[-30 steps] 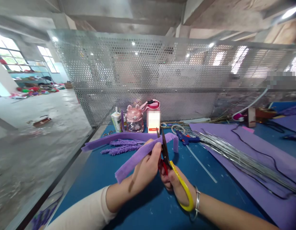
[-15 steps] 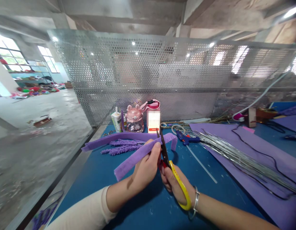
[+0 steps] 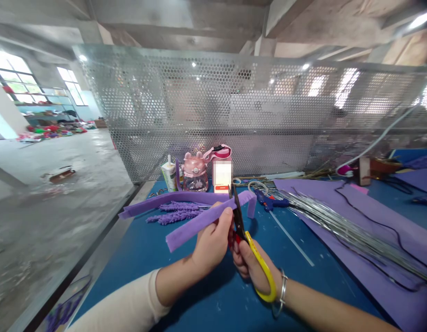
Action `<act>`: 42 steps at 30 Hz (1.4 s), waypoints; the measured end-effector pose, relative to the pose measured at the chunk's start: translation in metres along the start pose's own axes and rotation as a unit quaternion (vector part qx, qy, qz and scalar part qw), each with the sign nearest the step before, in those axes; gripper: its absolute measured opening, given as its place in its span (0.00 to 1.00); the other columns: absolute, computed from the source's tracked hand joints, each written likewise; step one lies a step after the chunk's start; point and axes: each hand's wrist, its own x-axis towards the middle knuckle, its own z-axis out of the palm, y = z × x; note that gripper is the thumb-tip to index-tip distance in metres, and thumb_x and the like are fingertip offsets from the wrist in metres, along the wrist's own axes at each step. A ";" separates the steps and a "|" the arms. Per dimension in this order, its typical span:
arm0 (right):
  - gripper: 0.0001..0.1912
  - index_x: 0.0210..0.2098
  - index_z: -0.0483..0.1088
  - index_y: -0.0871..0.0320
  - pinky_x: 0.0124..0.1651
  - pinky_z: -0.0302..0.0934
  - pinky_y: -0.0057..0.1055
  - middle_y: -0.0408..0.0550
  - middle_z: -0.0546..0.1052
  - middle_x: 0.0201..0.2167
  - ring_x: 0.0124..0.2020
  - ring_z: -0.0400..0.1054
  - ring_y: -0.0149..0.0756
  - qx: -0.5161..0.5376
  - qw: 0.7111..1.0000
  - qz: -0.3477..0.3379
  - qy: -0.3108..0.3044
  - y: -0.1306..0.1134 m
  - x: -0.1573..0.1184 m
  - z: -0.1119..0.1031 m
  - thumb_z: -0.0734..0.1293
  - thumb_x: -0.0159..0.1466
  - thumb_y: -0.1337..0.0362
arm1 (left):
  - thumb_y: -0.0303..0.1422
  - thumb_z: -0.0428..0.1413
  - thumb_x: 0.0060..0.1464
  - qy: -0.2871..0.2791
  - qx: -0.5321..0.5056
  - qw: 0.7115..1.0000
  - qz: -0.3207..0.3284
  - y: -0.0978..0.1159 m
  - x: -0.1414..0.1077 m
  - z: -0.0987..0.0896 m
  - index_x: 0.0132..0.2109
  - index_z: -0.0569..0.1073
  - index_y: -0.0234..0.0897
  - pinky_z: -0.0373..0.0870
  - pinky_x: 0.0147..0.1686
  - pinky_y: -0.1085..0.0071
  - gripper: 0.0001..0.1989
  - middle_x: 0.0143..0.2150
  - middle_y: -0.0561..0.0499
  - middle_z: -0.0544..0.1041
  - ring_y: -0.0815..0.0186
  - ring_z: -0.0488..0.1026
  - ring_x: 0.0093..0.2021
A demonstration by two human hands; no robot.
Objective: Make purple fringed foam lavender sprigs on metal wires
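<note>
A purple fabric strip (image 3: 196, 227) is pinched in my left hand (image 3: 215, 242), its near end sticking out to the left. Past the fingertips, the strip's far part bends down on the right. My right hand (image 3: 257, 263) grips scissors (image 3: 257, 258) with yellow and red handles and dark blades. The blades point away from me and stand slightly apart, with the strip between them. Behind my hands lies a longer purple strip (image 3: 154, 203) on the blue table (image 3: 213, 309). Purple lavender-like sprigs (image 3: 177, 216) lie beside it, to the left of my hands.
A pink-lidded bottle (image 3: 195, 173), a drink carton (image 3: 169, 176) and a lit phone screen (image 3: 222, 177) stand at the back. A blue glue gun (image 3: 270, 201) lies right of them, then wire stems (image 3: 341, 226) on purple sheets (image 3: 355, 276). A perforated metal panel (image 3: 269, 115) rises behind.
The free near end of the strip has risen slightly. Both hands and the scissors keep nearly the same pose, and the view has shifted a little.
</note>
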 end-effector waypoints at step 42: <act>0.32 0.32 0.57 0.57 0.20 0.38 0.23 0.36 0.53 0.23 0.19 0.40 0.23 0.042 0.999 -0.009 -0.027 0.013 -0.004 -0.003 0.57 0.52 0.32 | 0.38 0.43 0.61 -0.040 0.075 0.996 0.025 0.000 0.000 -0.003 0.28 0.61 0.39 0.62 0.30 0.72 0.14 0.21 0.57 0.64 0.69 0.63 0.24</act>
